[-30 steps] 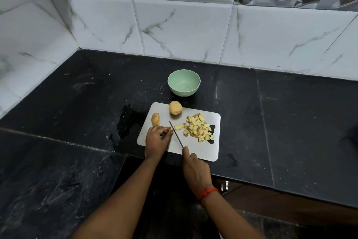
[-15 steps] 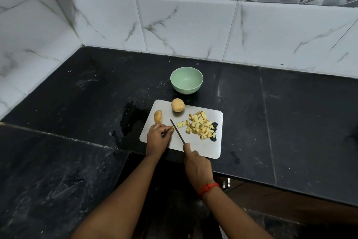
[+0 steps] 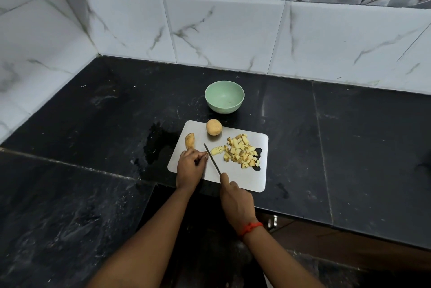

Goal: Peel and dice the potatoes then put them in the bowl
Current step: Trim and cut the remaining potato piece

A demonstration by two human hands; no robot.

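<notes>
Dicing is the step in hand. The right hand [image 3: 236,201] is wrapped round the handle of the knife [image 3: 212,159], blade angled across the board [image 3: 242,178]. The left hand [image 3: 190,167] is curled tight against the blade; it may be pinning a small piece, but I cannot tell what is under the fingers. The diced potato [image 3: 241,152] lies heaped on the board's right side, an unpeeled whole potato [image 3: 213,127] and a potato half [image 3: 189,141] wait behind, and the bowl [image 3: 224,109] beyond looks empty. Next calls for short, even cuts, knuckles clear.
</notes>
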